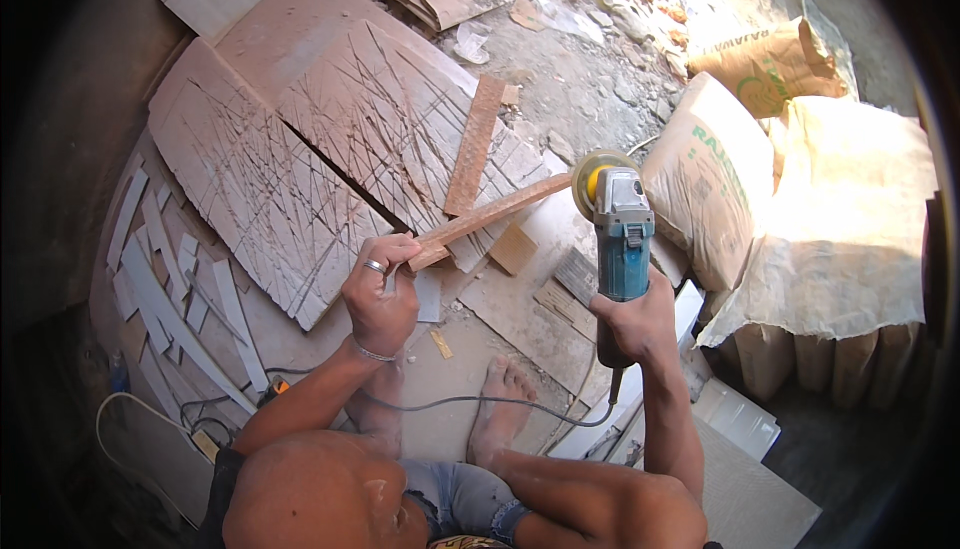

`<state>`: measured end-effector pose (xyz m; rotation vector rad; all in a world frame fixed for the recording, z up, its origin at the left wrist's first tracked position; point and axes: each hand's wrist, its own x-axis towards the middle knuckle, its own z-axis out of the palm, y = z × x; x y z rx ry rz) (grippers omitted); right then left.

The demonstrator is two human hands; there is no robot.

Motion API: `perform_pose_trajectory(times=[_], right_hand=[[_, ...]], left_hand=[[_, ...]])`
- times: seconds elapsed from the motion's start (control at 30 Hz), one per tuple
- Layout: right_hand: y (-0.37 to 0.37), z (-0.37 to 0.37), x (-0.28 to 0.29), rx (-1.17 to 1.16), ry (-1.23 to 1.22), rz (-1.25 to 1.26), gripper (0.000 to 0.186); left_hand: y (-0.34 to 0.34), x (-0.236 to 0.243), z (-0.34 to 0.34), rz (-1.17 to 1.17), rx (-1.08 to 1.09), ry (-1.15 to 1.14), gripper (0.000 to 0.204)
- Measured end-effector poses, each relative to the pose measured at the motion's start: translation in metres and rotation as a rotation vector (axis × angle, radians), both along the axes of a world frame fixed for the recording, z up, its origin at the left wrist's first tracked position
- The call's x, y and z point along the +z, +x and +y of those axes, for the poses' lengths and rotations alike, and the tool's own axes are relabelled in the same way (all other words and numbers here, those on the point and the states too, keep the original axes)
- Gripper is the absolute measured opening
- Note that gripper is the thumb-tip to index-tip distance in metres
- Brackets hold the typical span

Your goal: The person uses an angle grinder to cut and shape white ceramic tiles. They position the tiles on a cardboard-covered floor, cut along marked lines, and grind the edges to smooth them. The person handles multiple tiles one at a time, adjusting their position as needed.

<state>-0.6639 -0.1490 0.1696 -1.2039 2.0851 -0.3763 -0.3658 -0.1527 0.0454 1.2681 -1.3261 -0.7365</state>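
A narrow reddish-brown strip (505, 206), which looks like tile, is pinched at its near end in my left hand (382, 294). It slants up to the right. My right hand (640, 321) wraps round the lower body of a teal and grey angle grinder (625, 264), held upright with its head away from me. The strip's far end meets the edge of the round grinder disc (584, 189); whether the disc spins I cannot tell. A second reddish-brown strip (477, 144) lies just beyond the held one, on large boards (250, 189) scored with many cuts.
A dark power cord (480, 400) runs from the grinder across my foot to the left. Pale offcut strips (180, 289) lie scattered at left. Filled sacks (712, 184) stand close to the grinder's right. Rubble (620, 29) covers the ground at the back.
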Motion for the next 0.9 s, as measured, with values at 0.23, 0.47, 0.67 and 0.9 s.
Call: perform_pose_trajectory(times=[0.23,0.47,0.67,0.9], right_hand=[[-0.024,-0.006,0.0,-0.039,-0.047,0.033,0.03],[-0.012,0.003,0.016,-0.016,-0.083,0.001,0.033],[0.027,0.012,0.032,0.102,0.039,-0.069,0.039],[0.06,0.015,0.029,0.239,0.096,-0.171,0.05]], left_hand=[[-0.002,-0.002,-0.002,0.001,-0.007,-0.006,0.036],[0.004,0.006,-0.006,0.094,-0.043,0.121,0.019],[0.002,0.007,-0.01,0.13,-0.046,0.108,0.017],[0.003,0.002,-0.008,0.103,-0.043,0.088,0.02]])
